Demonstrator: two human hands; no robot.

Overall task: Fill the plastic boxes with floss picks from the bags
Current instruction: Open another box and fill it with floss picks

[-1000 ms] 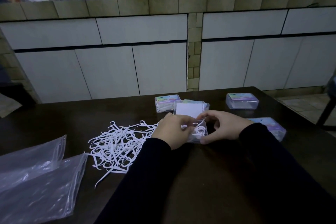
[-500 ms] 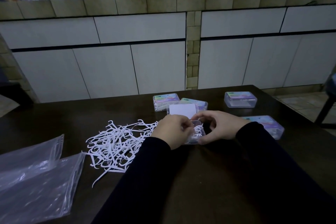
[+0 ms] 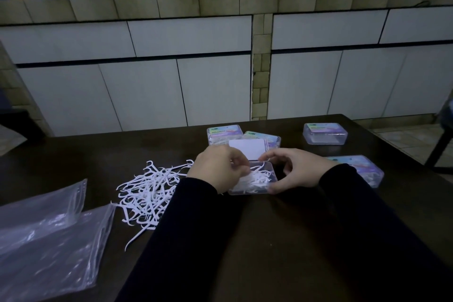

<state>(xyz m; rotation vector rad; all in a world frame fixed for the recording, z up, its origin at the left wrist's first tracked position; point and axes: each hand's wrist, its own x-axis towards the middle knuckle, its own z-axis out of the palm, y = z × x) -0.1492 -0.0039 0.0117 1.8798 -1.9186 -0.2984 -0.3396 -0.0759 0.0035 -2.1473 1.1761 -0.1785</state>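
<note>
An open clear plastic box lies on the dark table in front of me, its lid raised behind it and white floss picks inside. My left hand is over the box's left side, fingers curled on floss picks in it. My right hand grips the box's right end, thumb at the near corner, fingers curled above the far edge. A loose pile of white floss picks lies to the left of the box. Two empty clear bags lie at the near left.
Several closed boxes with colourful labels stand on the table: two behind the lid, one at the far right, one behind my right forearm. White cabinets rise beyond the table's far edge.
Both hands stay at the open box. My right hand's fingers have lifted off the picks toward the far rim. My left hand stays bent into the box.
</note>
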